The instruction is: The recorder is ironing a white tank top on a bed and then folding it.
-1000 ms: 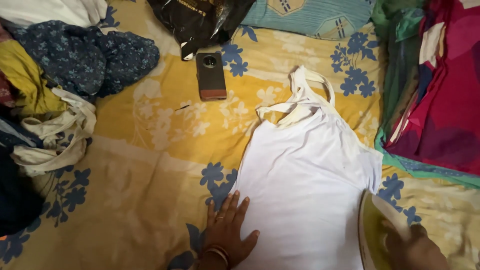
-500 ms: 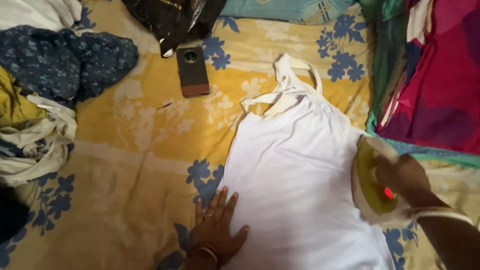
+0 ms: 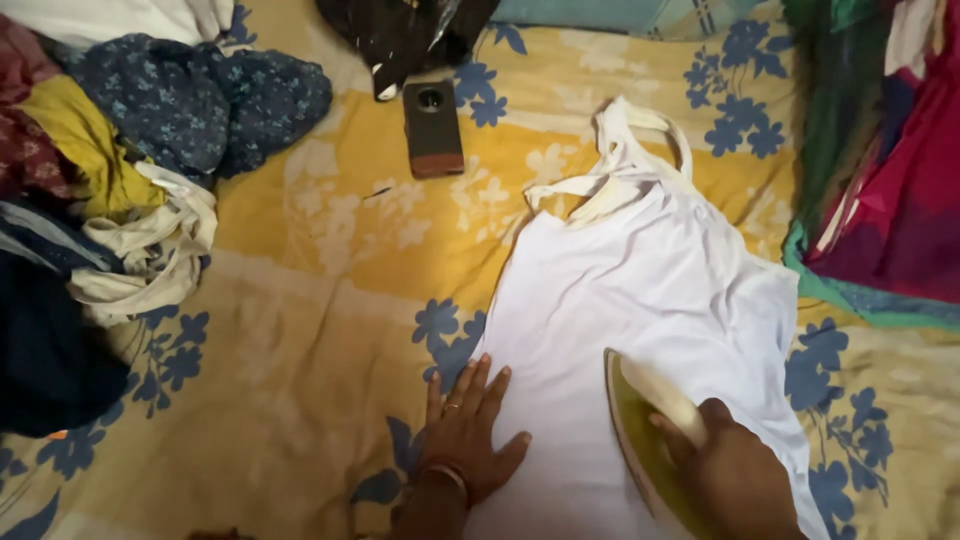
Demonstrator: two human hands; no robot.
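A white sleeveless undershirt (image 3: 640, 290) lies flat on a yellow bedsheet (image 3: 330, 330) with blue flowers, its straps pointing away from me. My left hand (image 3: 465, 435) rests flat, fingers spread, on the shirt's lower left edge and the sheet. My right hand (image 3: 735, 475) grips the handle of a yellow-and-white clothes iron (image 3: 645, 435), which sits on the lower middle of the shirt.
A dark phone (image 3: 432, 128) lies face down on the sheet beyond the shirt, below a black plastic bag (image 3: 410, 35). A heap of crumpled clothes (image 3: 120, 170) fills the left side. Folded pink and green fabrics (image 3: 890, 190) are stacked at the right.
My right hand has brought the iron from the shirt's right edge leftward onto its lower middle. My left hand stays pressed on the shirt's edge. The view shifted slightly.
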